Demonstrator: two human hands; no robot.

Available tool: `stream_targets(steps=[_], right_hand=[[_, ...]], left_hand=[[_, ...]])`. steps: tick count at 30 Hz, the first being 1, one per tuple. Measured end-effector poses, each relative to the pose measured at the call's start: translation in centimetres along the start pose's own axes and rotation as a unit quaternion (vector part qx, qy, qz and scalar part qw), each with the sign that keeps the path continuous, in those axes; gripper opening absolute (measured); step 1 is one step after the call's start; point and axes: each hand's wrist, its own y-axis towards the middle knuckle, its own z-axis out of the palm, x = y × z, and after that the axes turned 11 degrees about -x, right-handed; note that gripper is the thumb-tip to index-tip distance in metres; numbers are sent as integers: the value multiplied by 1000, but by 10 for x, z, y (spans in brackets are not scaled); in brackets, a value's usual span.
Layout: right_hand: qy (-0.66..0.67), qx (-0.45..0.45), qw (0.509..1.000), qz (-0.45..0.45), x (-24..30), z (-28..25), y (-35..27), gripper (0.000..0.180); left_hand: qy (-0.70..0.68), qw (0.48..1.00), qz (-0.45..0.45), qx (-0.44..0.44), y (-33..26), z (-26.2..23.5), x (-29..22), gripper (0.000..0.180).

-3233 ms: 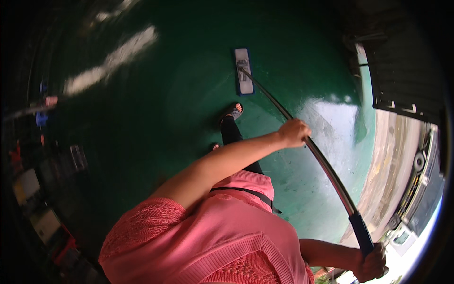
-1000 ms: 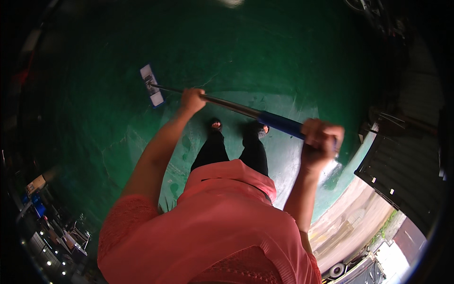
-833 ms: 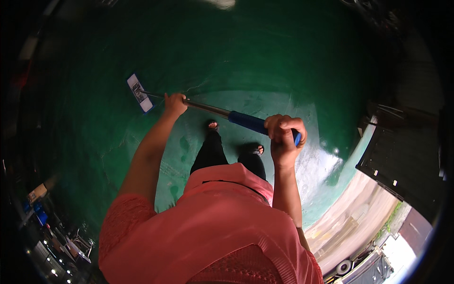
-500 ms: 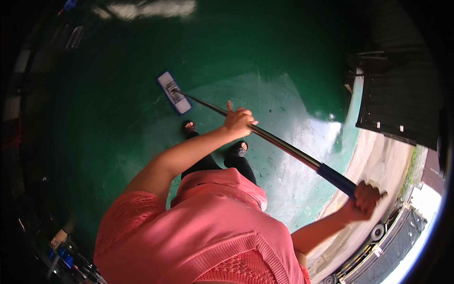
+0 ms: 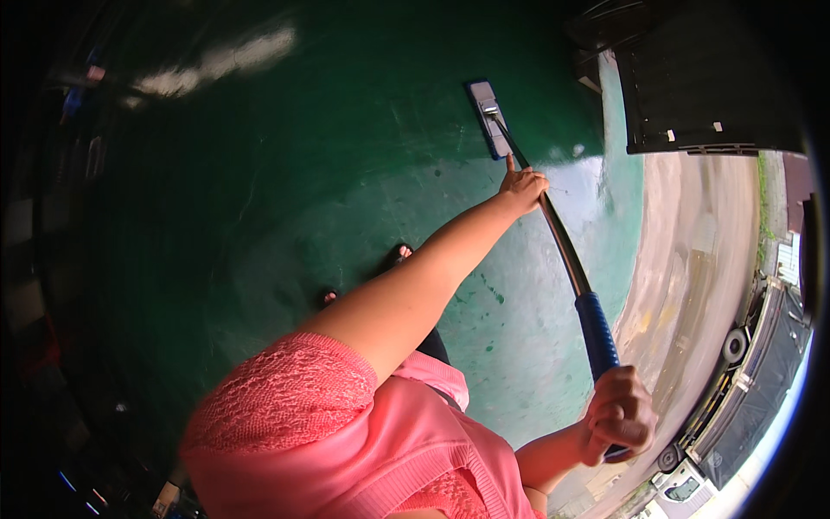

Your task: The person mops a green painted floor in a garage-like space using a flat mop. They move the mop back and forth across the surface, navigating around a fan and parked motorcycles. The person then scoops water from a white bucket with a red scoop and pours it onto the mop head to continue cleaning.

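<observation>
I hold a flat mop by its long metal pole (image 5: 564,249). My left hand (image 5: 523,188) is closed round the pole partway down, the index finger pointing along it. At the top end, my right hand (image 5: 621,413) makes a fist round the blue ribbed grip (image 5: 596,333). The mop head (image 5: 482,93), a pale plate with a blue rim, lies on the green floor (image 5: 363,164) ahead of me, right of my feet. My left arm reaches across my body, almost straight.
A dark panelled structure (image 5: 705,95) stands at the right beyond the floor's edge. A concrete strip (image 5: 683,225) runs outside, with a truck (image 5: 752,381) parked along it. My sandalled feet (image 5: 403,253) are on the floor. Dark clutter lines the left rim.
The mop head has swept from left to right and farther away across the floor. My left hand moved right with the pole; my right hand came lower and slightly left. My body has turned.
</observation>
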Motion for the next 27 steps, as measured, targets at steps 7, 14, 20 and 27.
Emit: stream_targets(steps=[7,14,20,27], right_hand=[[79,-86,993,8,50,-102,10,7],[219,-88,966,105,82,-172,18,9],[326,-161,889,280,25,-5,-108,10],[390,67,842,367,73,225,-300,7]], left_hand=[[-134,988,56,-43,-36,-9,-65,13],[-186,973,7,-135,-228,-59,-52,20],[-39,949,-192,-248,-442,-97,57,19],[169,797,-558,-159,-714,-139,153,27]])
